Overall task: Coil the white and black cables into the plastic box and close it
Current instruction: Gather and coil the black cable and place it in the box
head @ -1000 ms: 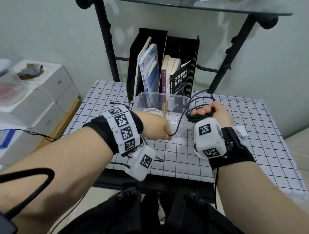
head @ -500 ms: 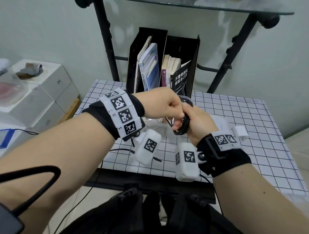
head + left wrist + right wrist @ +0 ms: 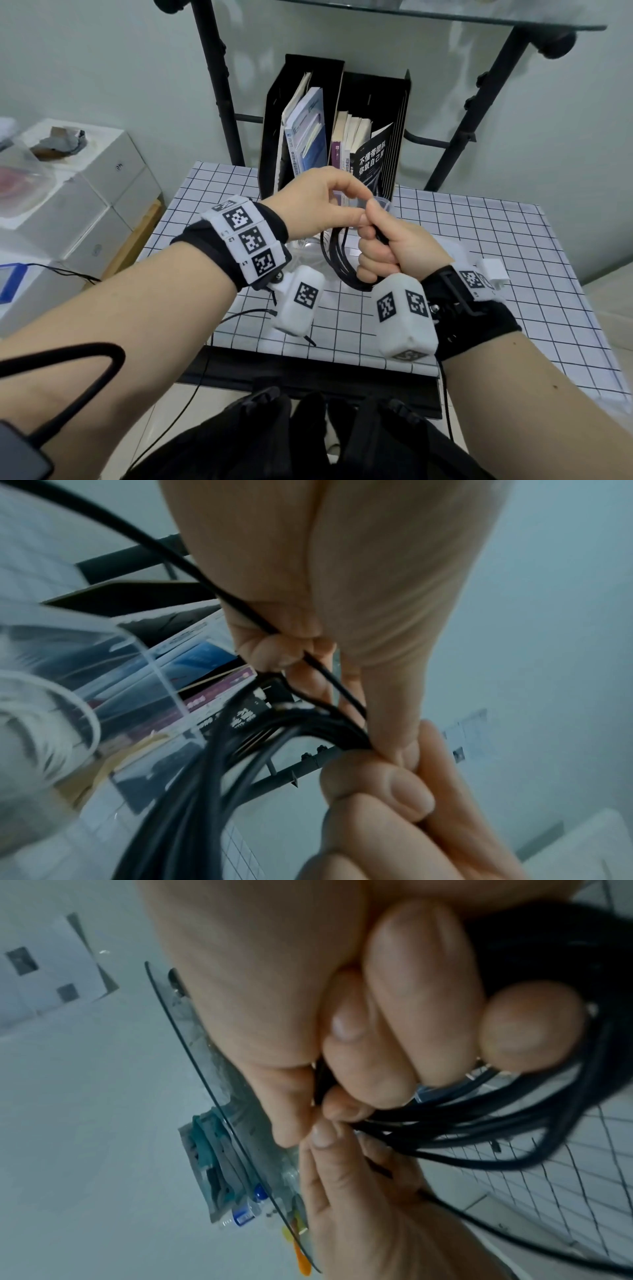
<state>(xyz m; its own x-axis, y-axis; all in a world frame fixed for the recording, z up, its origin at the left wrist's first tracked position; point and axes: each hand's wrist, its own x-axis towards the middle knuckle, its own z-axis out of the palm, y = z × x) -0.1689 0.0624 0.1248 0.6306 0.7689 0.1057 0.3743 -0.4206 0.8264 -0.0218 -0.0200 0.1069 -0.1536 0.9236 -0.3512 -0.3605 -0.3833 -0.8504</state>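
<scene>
The black cable (image 3: 337, 267) hangs in several loops from my right hand (image 3: 373, 253), which grips the bundle in a fist above the table. My left hand (image 3: 363, 210) meets the top of that fist and pinches one strand of the black cable (image 3: 205, 764) between curled fingers (image 3: 274, 647). The right wrist view shows my right hand's fingers (image 3: 411, 1015) wrapped round the black loops (image 3: 479, 1123). The clear plastic box (image 3: 306, 245) stands open behind the hands, mostly hidden. The white cable (image 3: 68, 704) lies coiled inside it.
A black file holder with books (image 3: 342, 137) stands just behind the box, between black shelf posts (image 3: 219, 85). A small white object (image 3: 493, 270) lies on the checkered tablecloth (image 3: 496, 222) to the right. White boxes (image 3: 85, 192) sit to the left of the table.
My left hand has carried a strand of black cable up to my right fist. Both hands now meet in front of the box, and the loops hang lower from the right hand.
</scene>
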